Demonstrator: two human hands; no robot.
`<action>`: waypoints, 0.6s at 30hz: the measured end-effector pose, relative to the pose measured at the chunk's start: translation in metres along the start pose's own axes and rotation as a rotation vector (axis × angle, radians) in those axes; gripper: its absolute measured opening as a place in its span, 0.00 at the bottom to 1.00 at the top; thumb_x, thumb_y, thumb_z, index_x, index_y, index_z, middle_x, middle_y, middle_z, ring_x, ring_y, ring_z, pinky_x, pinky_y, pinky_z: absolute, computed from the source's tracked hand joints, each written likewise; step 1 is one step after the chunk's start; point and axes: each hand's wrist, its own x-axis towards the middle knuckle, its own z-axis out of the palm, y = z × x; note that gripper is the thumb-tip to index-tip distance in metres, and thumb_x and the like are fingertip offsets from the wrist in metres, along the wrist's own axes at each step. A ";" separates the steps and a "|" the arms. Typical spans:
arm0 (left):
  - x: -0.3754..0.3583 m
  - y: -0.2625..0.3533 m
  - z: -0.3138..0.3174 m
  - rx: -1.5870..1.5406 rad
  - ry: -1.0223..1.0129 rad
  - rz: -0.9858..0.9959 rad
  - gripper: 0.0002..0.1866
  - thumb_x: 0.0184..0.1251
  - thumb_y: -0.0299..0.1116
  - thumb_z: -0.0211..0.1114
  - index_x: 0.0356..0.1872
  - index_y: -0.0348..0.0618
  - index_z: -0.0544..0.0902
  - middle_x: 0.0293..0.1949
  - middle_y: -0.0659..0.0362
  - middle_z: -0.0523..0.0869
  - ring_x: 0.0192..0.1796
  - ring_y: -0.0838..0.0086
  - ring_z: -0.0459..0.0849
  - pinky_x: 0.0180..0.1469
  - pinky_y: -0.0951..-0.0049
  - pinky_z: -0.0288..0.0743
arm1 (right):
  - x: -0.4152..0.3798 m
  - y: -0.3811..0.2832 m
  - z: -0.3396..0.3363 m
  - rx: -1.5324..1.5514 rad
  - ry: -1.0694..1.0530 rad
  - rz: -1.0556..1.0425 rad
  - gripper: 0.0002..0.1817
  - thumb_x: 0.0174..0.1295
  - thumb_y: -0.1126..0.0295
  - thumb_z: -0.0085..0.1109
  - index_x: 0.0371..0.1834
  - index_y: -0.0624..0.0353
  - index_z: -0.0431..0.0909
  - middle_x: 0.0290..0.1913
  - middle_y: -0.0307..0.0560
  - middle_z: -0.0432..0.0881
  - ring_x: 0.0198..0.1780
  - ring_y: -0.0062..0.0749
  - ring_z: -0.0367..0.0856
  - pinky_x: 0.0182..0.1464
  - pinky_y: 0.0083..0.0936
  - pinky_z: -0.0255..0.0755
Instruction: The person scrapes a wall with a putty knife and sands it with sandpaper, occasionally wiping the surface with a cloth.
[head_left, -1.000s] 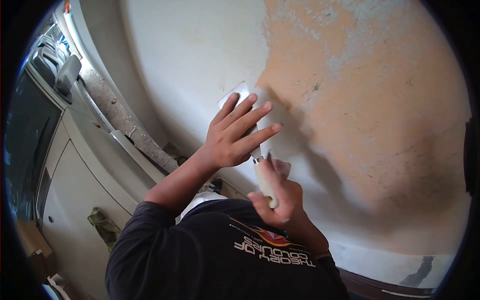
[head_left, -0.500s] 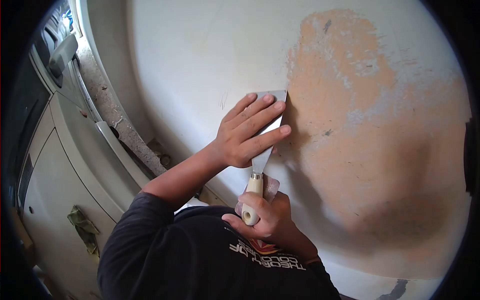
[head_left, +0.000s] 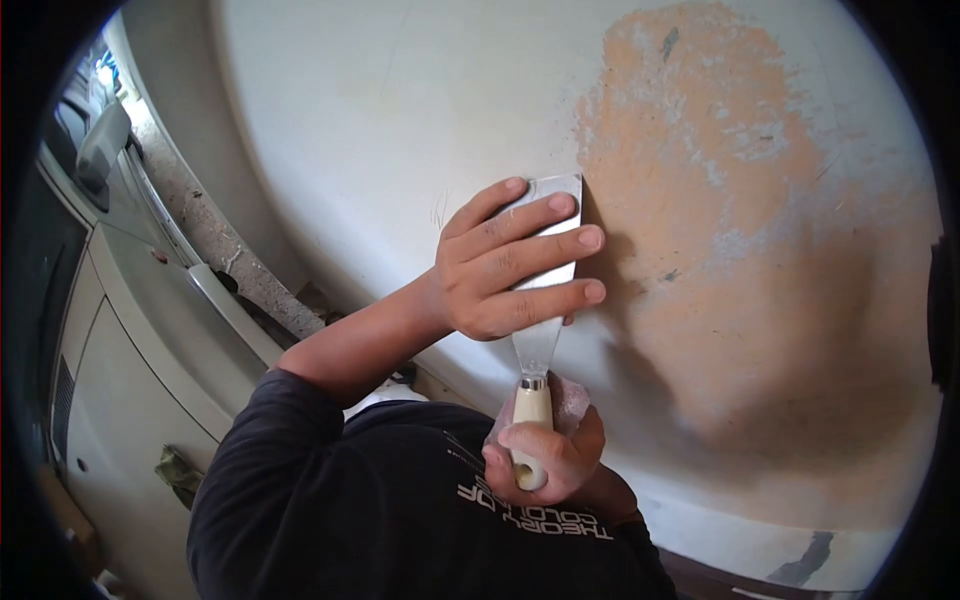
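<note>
A putty knife is held upright, its metal blade (head_left: 548, 262) in front of the pale panel (head_left: 350, 110). My left hand (head_left: 500, 262) lies across the blade with its fingers slightly spread; a bit of thumb shows behind the blade's lower edge. Lower down, my right hand (head_left: 560, 455) is wrapped round the cream handle (head_left: 532, 408). A pinkish, rough-looking sheet (head_left: 570, 402) is held behind the handle in the same hand. To the right of the blade, an orange-tan patch (head_left: 690, 130) with grey streaks covers part of the panel.
A beige vehicle body (head_left: 150, 370) with a side mirror (head_left: 103, 145) stands at the left. A green cloth (head_left: 178, 475) hangs on it. Rough concrete ground (head_left: 215, 240) shows between vehicle and panel. A dark grey mark (head_left: 803, 558) lies at the lower right.
My right hand and the handle have moved down and slightly right. My left hand has shifted slightly right and down along with the blade. The view has also shifted a little.
</note>
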 end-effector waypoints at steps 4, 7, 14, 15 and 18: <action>0.000 0.000 0.002 -0.061 0.022 -0.017 0.09 0.72 0.45 0.64 0.47 0.62 0.87 0.55 0.59 0.89 0.60 0.60 0.86 0.71 0.54 0.69 | 0.005 -0.002 0.004 0.012 0.018 -0.055 0.15 0.47 0.78 0.66 0.37 0.54 0.75 0.27 0.46 0.76 0.24 0.34 0.76 0.26 0.26 0.68; -0.004 0.004 0.004 -0.080 0.026 -0.031 0.09 0.72 0.44 0.64 0.48 0.62 0.87 0.55 0.59 0.89 0.61 0.59 0.85 0.71 0.54 0.68 | -0.001 -0.004 0.005 -0.019 0.013 -0.058 0.14 0.47 0.78 0.66 0.37 0.54 0.75 0.27 0.46 0.76 0.24 0.33 0.76 0.26 0.25 0.68; -0.004 -0.003 0.011 -0.088 0.065 -0.010 0.09 0.69 0.42 0.66 0.46 0.61 0.88 0.56 0.58 0.88 0.63 0.58 0.84 0.72 0.54 0.67 | 0.003 -0.004 0.002 -0.108 0.003 -0.053 0.15 0.47 0.79 0.65 0.38 0.54 0.75 0.29 0.47 0.76 0.25 0.32 0.76 0.26 0.26 0.69; -0.005 -0.002 0.011 -0.077 0.055 -0.002 0.09 0.68 0.42 0.66 0.46 0.61 0.88 0.56 0.58 0.88 0.63 0.58 0.84 0.72 0.54 0.67 | 0.005 -0.004 0.001 -0.111 -0.001 -0.060 0.15 0.47 0.79 0.65 0.38 0.54 0.75 0.29 0.47 0.76 0.25 0.32 0.76 0.26 0.26 0.69; 0.000 -0.005 0.007 -0.055 0.039 -0.030 0.09 0.67 0.42 0.67 0.45 0.61 0.88 0.57 0.59 0.88 0.63 0.59 0.84 0.72 0.55 0.67 | 0.002 -0.006 0.000 -0.117 -0.004 -0.026 0.15 0.47 0.80 0.65 0.39 0.55 0.74 0.29 0.47 0.76 0.25 0.32 0.76 0.27 0.26 0.70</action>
